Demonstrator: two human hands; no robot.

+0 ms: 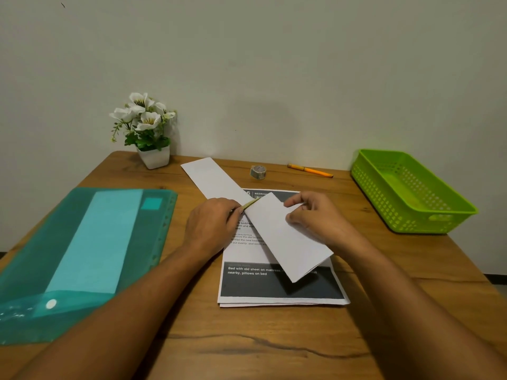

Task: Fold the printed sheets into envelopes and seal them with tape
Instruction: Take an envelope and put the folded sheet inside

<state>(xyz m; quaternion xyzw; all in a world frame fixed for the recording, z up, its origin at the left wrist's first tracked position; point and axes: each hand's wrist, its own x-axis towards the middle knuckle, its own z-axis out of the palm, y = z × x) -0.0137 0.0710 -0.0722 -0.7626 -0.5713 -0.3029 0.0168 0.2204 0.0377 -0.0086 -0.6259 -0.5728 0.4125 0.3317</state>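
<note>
A folded white sheet (285,242) lies slantwise over the stack of printed sheets (274,289) in the middle of the table. My right hand (315,220) pinches its right edge between thumb and fingers. My left hand (211,223) holds a short yellowish strip of tape (250,205) against the folded sheet's upper left end. A second folded white sheet (211,179) lies flat just behind my left hand. The tape roll (258,171) stands at the back of the table, apart from both hands.
An orange pen (310,170) lies right of the tape roll. A green plastic basket (411,193) sits at the right edge. A teal plastic folder (82,256) covers the left side. A white pot of flowers (149,138) stands by the wall.
</note>
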